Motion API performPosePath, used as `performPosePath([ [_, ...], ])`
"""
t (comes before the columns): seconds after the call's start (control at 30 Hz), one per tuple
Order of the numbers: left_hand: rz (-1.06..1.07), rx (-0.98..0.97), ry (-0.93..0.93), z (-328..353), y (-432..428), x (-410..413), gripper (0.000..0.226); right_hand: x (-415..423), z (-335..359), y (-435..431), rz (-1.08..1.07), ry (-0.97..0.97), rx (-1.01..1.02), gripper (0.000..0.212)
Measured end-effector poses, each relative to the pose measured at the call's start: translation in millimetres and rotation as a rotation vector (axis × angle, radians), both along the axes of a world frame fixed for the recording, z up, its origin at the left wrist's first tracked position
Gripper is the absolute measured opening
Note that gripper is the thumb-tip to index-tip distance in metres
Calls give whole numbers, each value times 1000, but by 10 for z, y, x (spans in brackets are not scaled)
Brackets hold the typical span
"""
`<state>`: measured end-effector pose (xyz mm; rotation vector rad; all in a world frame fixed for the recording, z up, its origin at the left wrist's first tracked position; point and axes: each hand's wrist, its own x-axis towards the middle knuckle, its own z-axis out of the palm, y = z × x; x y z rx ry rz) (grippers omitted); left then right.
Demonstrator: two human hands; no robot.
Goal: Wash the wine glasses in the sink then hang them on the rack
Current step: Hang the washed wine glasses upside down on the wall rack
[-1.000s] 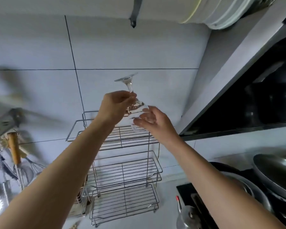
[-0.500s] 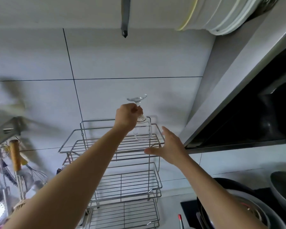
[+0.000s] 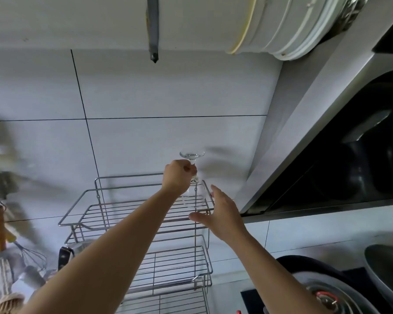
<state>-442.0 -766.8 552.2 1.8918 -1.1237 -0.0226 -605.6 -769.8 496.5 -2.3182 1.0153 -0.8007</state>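
A clear wine glass [image 3: 194, 196] is upside down, its foot up and its bowl down over the right end of the top shelf of a three-tier wire rack [image 3: 132, 209]. My left hand [image 3: 177, 177] grips the glass by its stem just under the foot. My right hand [image 3: 220, 214] is spread with straight fingers just right of and below the bowl, near the rack's right rail, holding nothing. Whether the rim touches the shelf is unclear.
A dark range hood [image 3: 349, 159] juts out on the right. Stacked white plates [image 3: 288, 26] sit overhead, beside a grey hanging bar [image 3: 153, 30]. Pans [image 3: 386, 273] and a lidded pot [image 3: 325, 298] stand lower right. Utensils and a whisk [image 3: 30, 257] hang at left.
My right hand let go of the bowl and opened beside it. My left hand carried the inverted glass down and right, over the rack's top shelf.
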Motion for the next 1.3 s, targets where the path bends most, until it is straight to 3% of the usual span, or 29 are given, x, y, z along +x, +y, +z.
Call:
performPosePath([
  [0.33, 22, -8, 9, -48, -88, 9, 41, 6, -18, -1, -4, -23, 9, 101],
  [0.57, 4, 11, -21, -56, -32, -11, 6, 6, -22, 4, 5, -29, 19, 99],
  [0.7, 3, 48, -65, -61, 25, -31, 12, 6, -41, 16, 9, -45, 29, 97],
  [0.8, 11, 11, -57, -21, 255, -91, 33, -61, -43, 128, -13, -111, -15, 85],
  [0.93, -37, -244, -47, -56, 1183, -253, 26, -311, -192, 552, -34, -441, -236, 45],
  [1.03, -114, -297, 29, -406, 2244, -416, 20, -474, -564, 1175, 86, -578, -67, 21],
  [1.13, -40, -180, 120, -1046, 3330, -686, 16, -563, -1199, 1961, 298, -428, 205, 10],
  [1.23, 204, -13, 261, -1755, 4301, -994, 8, -631, -1858, 2714, 430, -204, 400, 14],
  [1.3, 380, 62, 358, -2168, 4845, -1147, 14, -686, -2233, 3152, 485, -88, 496, 18],
])
